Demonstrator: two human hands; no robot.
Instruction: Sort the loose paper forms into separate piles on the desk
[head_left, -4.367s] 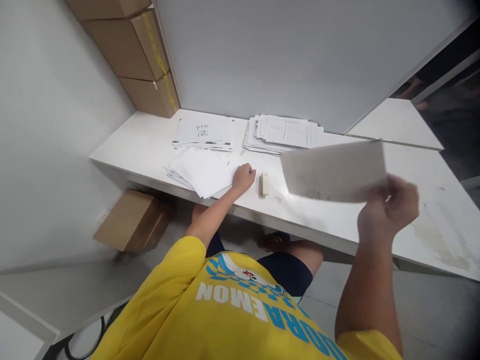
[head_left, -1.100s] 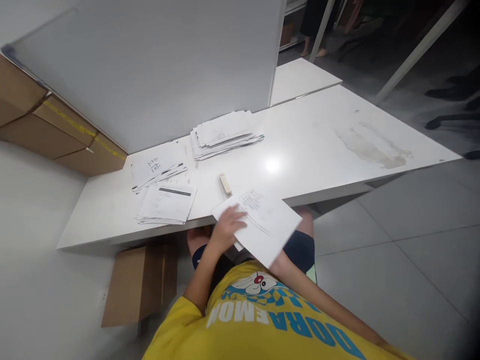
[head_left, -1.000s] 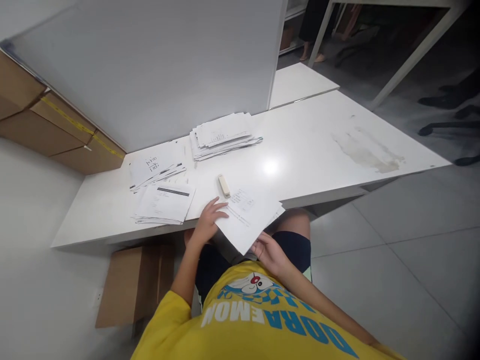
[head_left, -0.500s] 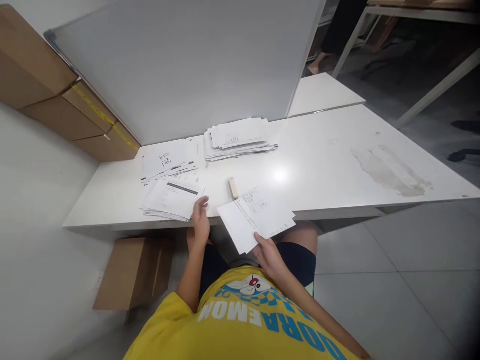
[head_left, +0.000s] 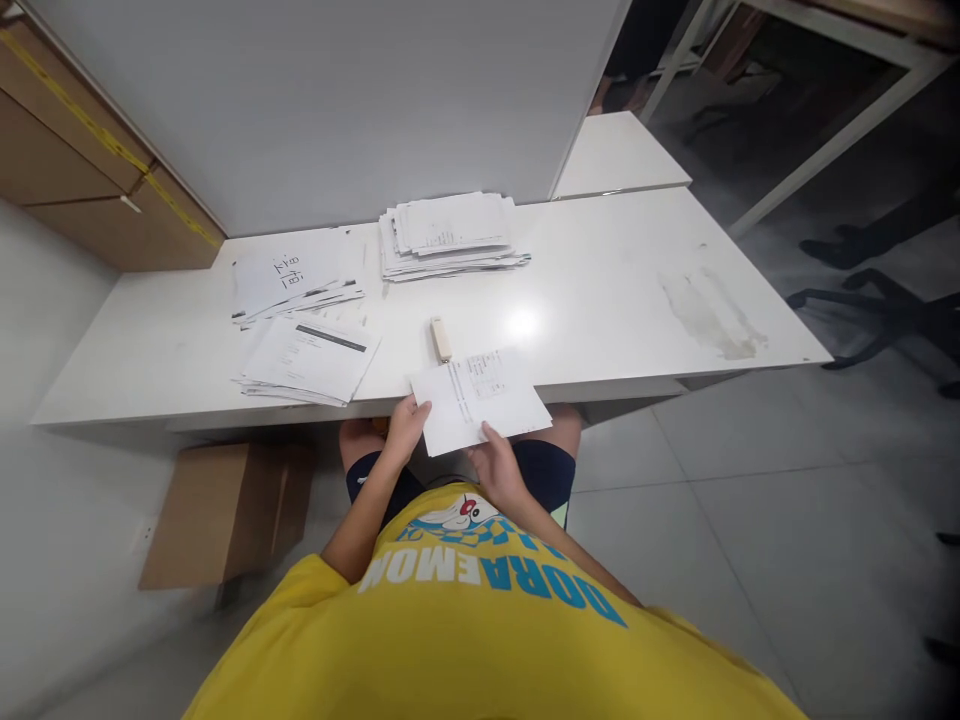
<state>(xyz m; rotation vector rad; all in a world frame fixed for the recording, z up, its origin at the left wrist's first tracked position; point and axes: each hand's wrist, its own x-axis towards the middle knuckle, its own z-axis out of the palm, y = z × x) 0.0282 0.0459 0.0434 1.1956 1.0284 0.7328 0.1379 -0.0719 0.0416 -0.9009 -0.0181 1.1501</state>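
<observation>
Several printed sheets (head_left: 480, 400) are held over the table's front edge, close to my lap. My left hand (head_left: 409, 425) grips their left edge, thumb on top. My right hand (head_left: 496, 462) pinches the near edge, its thumb over the paper. Just beyond the sheets lies a small beige block-like object (head_left: 440, 340). To the left is a stack of papers with a dark printed bar (head_left: 311, 358), and behind it a fanned pile with large handwritten characters (head_left: 289, 275). A thicker paper stack (head_left: 454, 235) rests at the back of the table.
The white table (head_left: 600, 290) has a greyish stain (head_left: 712, 310) at its right. A grey-white panel (head_left: 360, 110) stands along the back. Cardboard boxes (head_left: 67, 150) are at the upper left, another cardboard box (head_left: 202, 515) below the table. A person's feet (head_left: 832, 248) show at the right.
My left hand has moved from beside the sheets to grip their left edge. The sheets are now more evenly aligned. The camera view has shifted, so the table sits further left and higher.
</observation>
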